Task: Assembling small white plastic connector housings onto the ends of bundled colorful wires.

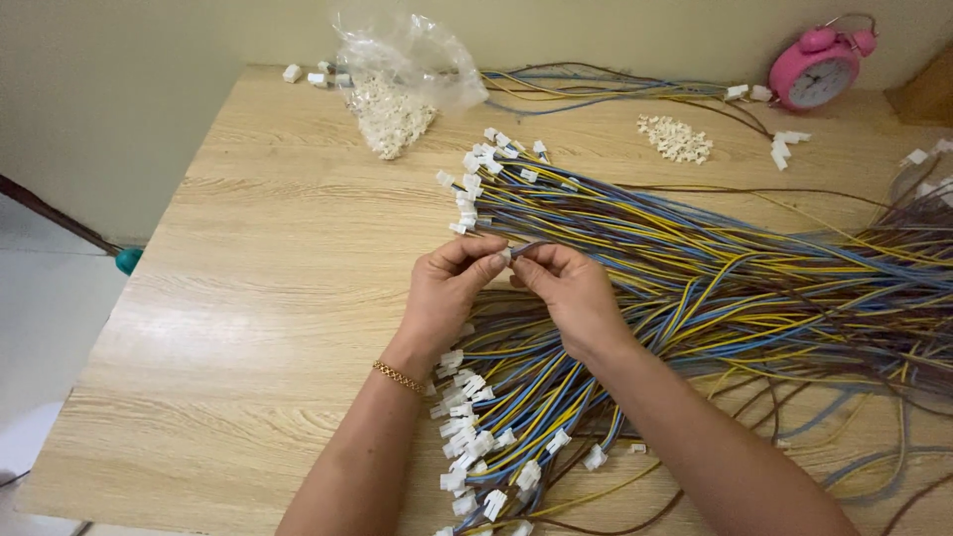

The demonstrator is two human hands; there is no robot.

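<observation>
My left hand [449,294] pinches a small white plastic connector [505,256] between thumb and forefinger at the table's middle. My right hand [569,294] meets it fingertip to fingertip, gripping the wire end [528,247] that runs into that connector. A gold bracelet sits on my left wrist. Beyond my hands lies a bundle of blue, yellow and brown wires [635,223] tipped with white connectors. A second bundle with white connectors [496,437] lies beneath my wrists, towards me.
On the wooden table [268,268] a clear plastic bag of white connectors [397,84] stands at the back. A small heap of loose connectors [675,137] lies near a pink alarm clock [819,69]. More wires spread to the right edge.
</observation>
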